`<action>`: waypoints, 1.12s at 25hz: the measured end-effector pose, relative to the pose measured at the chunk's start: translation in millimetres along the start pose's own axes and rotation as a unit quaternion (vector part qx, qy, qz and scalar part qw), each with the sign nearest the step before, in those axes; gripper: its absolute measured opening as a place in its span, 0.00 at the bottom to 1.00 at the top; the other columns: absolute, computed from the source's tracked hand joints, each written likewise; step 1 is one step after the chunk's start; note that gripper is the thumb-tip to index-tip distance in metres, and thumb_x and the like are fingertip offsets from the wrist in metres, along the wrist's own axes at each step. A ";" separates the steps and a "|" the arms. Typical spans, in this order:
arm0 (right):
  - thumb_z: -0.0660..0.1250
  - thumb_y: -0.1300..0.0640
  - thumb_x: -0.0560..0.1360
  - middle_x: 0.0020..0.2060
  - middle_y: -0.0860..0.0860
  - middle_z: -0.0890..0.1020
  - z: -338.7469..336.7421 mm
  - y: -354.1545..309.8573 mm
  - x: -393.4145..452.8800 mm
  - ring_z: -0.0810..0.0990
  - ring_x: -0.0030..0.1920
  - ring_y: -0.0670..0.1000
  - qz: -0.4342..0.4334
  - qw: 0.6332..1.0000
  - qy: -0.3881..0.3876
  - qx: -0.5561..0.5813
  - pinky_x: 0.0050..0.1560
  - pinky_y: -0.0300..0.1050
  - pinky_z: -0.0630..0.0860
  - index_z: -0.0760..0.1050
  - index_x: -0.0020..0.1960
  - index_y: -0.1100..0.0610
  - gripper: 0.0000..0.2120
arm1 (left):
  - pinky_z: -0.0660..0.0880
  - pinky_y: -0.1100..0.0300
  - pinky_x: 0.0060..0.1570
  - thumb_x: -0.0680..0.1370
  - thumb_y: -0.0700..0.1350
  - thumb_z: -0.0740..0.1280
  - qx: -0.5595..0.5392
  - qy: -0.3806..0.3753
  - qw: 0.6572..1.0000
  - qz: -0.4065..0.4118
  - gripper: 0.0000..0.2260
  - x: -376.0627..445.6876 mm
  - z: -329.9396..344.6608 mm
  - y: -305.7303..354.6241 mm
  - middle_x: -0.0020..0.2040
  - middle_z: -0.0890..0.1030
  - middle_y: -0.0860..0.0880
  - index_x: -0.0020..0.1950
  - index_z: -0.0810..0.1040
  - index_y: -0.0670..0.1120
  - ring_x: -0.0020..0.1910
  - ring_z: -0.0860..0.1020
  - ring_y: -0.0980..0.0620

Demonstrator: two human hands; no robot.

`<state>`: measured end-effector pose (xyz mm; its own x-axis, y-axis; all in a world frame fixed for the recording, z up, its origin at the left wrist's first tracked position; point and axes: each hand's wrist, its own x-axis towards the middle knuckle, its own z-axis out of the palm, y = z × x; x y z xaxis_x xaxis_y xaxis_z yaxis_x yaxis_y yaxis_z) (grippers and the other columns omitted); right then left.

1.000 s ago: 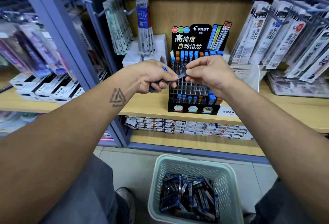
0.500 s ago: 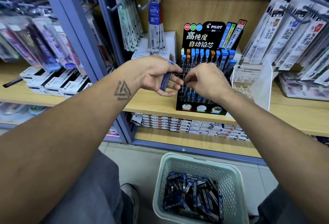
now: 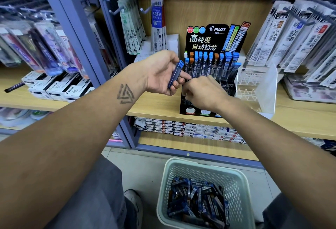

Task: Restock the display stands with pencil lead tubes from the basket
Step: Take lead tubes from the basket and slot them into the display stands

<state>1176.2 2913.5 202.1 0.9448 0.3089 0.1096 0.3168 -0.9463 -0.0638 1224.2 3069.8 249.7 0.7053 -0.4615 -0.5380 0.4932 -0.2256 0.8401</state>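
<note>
Centre of frame: the left hand grips a blue pencil lead tube between thumb and curled fingers, just left of the black display stand on the wooden shelf. The right hand, fingers curled at the stand's lower slots, hides whatever it may pinch. Bottom centre: the basket holds more tubes.

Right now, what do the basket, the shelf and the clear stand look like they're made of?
Basket: pale plastic, matte, going by its moulded perforated walls. Shelf: wood or wood-look laminate, light grain showing; cannot tell which. Clear stand: likely acrylic, transparent with glossy edges.
</note>
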 end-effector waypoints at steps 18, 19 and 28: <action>0.73 0.67 0.74 0.37 0.52 0.84 -49.6 120.0 -56.4 0.85 0.37 0.49 0.213 0.898 0.180 0.340 0.48 0.42 0.82 0.84 0.50 0.57 0.08 | 0.83 0.54 0.49 0.77 0.31 0.70 0.177 0.117 0.959 0.190 0.08 46.8 89.8 0.6 0.47 0.86 0.41 0.55 0.80 0.38 0.44 0.87 0.48; 0.74 0.65 0.75 0.39 0.51 0.84 -45.3 120.4 -57.2 0.85 0.39 0.49 0.202 0.920 0.171 0.289 0.50 0.41 0.81 0.84 0.52 0.57 0.08 | 0.83 0.54 0.49 0.77 0.31 0.69 0.206 0.132 0.948 0.202 0.07 48.1 91.3 0.5 0.46 0.86 0.41 0.54 0.80 0.39 0.44 0.86 0.49; 0.72 0.61 0.75 0.48 0.53 0.86 -13.8 110.4 -46.3 0.82 0.51 0.55 0.110 0.983 0.081 0.121 0.56 0.52 0.79 0.84 0.54 0.52 0.09 | 0.82 0.50 0.51 0.77 0.32 0.68 0.325 0.107 0.919 0.197 0.08 49.5 100.9 -4.4 0.48 0.85 0.40 0.49 0.79 0.44 0.48 0.86 0.47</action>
<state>1166.3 2793.4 203.7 0.9730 0.0607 0.2228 0.1351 -0.9322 -0.3357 1205.6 2961.4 226.3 0.8821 -0.4539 -0.1257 -0.1811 -0.5732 0.7992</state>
